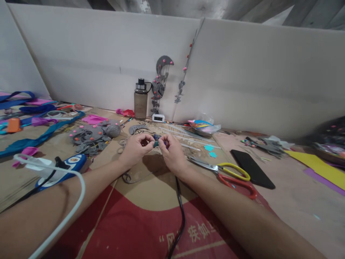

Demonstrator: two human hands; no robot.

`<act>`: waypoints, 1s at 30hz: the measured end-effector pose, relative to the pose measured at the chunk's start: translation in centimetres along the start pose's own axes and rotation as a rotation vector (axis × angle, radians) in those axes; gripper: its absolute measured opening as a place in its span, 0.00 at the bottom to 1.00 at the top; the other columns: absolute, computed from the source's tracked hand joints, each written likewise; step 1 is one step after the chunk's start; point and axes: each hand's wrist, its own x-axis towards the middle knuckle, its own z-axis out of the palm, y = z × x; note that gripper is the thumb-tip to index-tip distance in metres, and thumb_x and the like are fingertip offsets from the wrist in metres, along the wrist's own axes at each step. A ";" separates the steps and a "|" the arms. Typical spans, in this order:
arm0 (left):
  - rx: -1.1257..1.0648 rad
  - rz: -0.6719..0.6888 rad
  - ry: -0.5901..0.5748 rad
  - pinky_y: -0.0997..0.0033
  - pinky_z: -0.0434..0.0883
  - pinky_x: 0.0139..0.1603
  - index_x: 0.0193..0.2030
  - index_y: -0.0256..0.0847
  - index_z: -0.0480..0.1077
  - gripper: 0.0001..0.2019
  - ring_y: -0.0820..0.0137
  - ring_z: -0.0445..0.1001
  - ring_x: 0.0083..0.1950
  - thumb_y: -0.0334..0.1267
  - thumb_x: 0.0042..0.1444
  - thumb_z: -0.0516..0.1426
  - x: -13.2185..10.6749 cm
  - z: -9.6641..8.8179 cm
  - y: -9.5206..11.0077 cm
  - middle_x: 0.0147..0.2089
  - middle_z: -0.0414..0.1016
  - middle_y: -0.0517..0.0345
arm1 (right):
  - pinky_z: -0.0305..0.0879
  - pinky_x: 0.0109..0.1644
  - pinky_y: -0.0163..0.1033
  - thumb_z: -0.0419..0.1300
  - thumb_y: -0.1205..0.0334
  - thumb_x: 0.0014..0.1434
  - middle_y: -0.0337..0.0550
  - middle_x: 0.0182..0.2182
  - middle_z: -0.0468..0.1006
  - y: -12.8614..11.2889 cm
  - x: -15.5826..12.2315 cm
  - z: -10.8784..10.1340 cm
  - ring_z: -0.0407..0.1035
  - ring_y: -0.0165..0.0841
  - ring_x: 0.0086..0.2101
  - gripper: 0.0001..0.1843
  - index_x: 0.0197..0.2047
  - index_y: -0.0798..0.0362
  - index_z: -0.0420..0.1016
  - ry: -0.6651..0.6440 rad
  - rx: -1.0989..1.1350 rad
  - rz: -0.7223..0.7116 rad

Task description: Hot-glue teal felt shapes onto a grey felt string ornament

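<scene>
My left hand (136, 149) and my right hand (171, 150) meet above the cardboard, thumbs and forefingers pinched together. Between the fingertips shows a small dark green piece (155, 144), mostly covered, too small to identify. Dark blue bits show just behind it and by my right fingers; whether they belong to it I cannot tell. A thin grey strip (137, 181) curls on the cardboard below my left hand. To the right of my right hand lie scissors (215, 167) with one yellow and one red handle. Bright teal felt cutouts (209, 148) rest beyond them.
A bottle (140, 100) and small digital clock (158, 118) stand at the back panel, where grey felt ornaments (158, 86) hang. Grey felt pieces (91, 133) and a blue power strip (71, 165) lie left, a black phone (252, 168) right. A black cable (181, 212) crosses the front.
</scene>
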 end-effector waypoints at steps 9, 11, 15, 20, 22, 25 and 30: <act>-0.018 -0.002 0.005 0.74 0.64 0.31 0.33 0.38 0.71 0.10 0.73 0.66 0.29 0.43 0.53 0.55 0.0 0.1 -0.1 0.29 0.72 0.59 | 0.57 0.36 0.36 0.50 0.56 0.61 0.39 0.30 0.70 0.0 0.0 0.0 0.62 0.31 0.31 0.10 0.34 0.52 0.66 -0.001 -0.005 -0.005; -0.023 -0.006 0.005 0.74 0.64 0.32 0.33 0.38 0.71 0.10 0.73 0.66 0.30 0.43 0.53 0.55 0.0 0.1 -0.1 0.30 0.72 0.59 | 0.57 0.36 0.36 0.50 0.56 0.61 0.39 0.30 0.70 0.0 0.0 0.0 0.62 0.31 0.31 0.09 0.34 0.52 0.66 -0.001 -0.009 -0.006; -0.015 -0.011 -0.002 0.73 0.64 0.32 0.32 0.38 0.71 0.10 0.73 0.66 0.30 0.42 0.53 0.55 0.0 0.1 0.0 0.30 0.72 0.59 | 0.57 0.36 0.37 0.50 0.56 0.60 0.39 0.30 0.70 0.0 0.0 0.1 0.62 0.31 0.31 0.09 0.34 0.52 0.66 0.003 -0.010 -0.006; -0.026 -0.031 -0.009 0.74 0.63 0.31 0.32 0.39 0.71 0.10 0.73 0.65 0.30 0.44 0.53 0.55 0.0 0.0 0.1 0.29 0.71 0.59 | 0.57 0.35 0.36 0.50 0.56 0.60 0.39 0.31 0.70 0.1 0.0 0.1 0.62 0.31 0.31 0.10 0.35 0.52 0.67 -0.002 0.011 0.001; -0.037 -0.036 -0.015 0.74 0.63 0.31 0.32 0.38 0.71 0.10 0.73 0.65 0.29 0.43 0.52 0.55 0.0 -0.1 0.3 0.28 0.71 0.60 | 0.58 0.35 0.36 0.51 0.55 0.60 0.39 0.30 0.70 0.2 0.1 0.0 0.62 0.31 0.31 0.10 0.36 0.52 0.67 -0.009 0.031 0.009; -0.031 -0.063 -0.024 0.75 0.62 0.30 0.30 0.38 0.71 0.08 0.74 0.64 0.27 0.41 0.52 0.55 0.1 -0.2 0.4 0.27 0.70 0.61 | 0.58 0.34 0.36 0.52 0.56 0.60 0.39 0.29 0.70 0.4 0.3 -0.1 0.62 0.31 0.30 0.10 0.36 0.52 0.69 -0.022 0.058 0.017; -0.011 -0.095 -0.021 0.75 0.60 0.28 0.30 0.38 0.71 0.09 0.75 0.63 0.26 0.41 0.52 0.55 0.3 -0.4 0.3 0.26 0.69 0.62 | 0.57 0.34 0.36 0.51 0.55 0.61 0.38 0.29 0.71 0.5 0.6 -0.2 0.62 0.30 0.30 0.12 0.36 0.52 0.72 -0.049 0.064 -0.005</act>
